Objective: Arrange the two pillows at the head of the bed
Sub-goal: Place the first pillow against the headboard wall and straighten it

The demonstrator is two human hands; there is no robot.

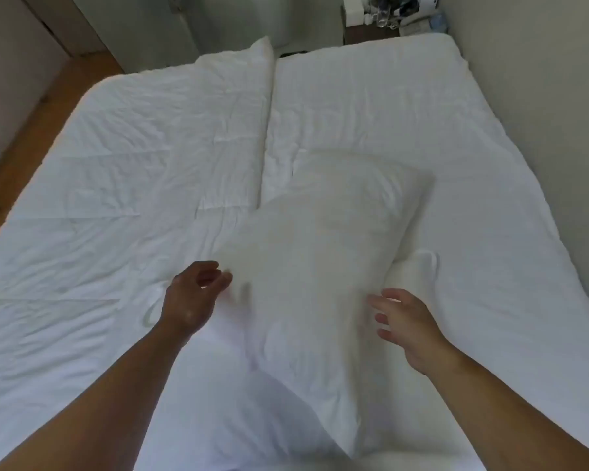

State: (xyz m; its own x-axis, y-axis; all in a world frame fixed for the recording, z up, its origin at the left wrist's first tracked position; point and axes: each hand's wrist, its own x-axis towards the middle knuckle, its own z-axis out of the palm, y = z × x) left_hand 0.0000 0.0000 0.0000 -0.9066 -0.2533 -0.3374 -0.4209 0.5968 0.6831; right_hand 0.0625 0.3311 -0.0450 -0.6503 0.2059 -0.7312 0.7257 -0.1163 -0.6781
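Two bare forearms in close, reaching up from the bottom edge toward the middle of the bed [123, 185]. Left hand [191, 297] at about nine o'clock of the pillow [320, 260], fingers loosely curled, tips just at the pillow's edge, nothing clearly pinched between them. Right hand [408, 324] at roughly four o'clock of it, palm turned inward, fingers spread wide, apparently just off the fabric. Blurred around both sets of fingertips, so cannot tell for certain whether either has contact. Neither hand closed on anything, by the look of it.

Pillow lying on a slant across the white duvet [133, 158], long axis running from seven o'clock up to one o'clock, near end low in the picture between the two arms. Hands flanking it on both sides, probably to take it by its long edges and carry it flat rather than drag it by a corner. A second pillow [249, 62], or what looks like one, far off at twelve o'clock, partly under the duvet's folded edge. Cluttered bedside table [371, 32] beyond it at one o'clock, wall along the right side.

Placement not yet done: near pillow crooked, well apart from the far one. Next move likely a firm two-handed grip, then a turn square to the bed.
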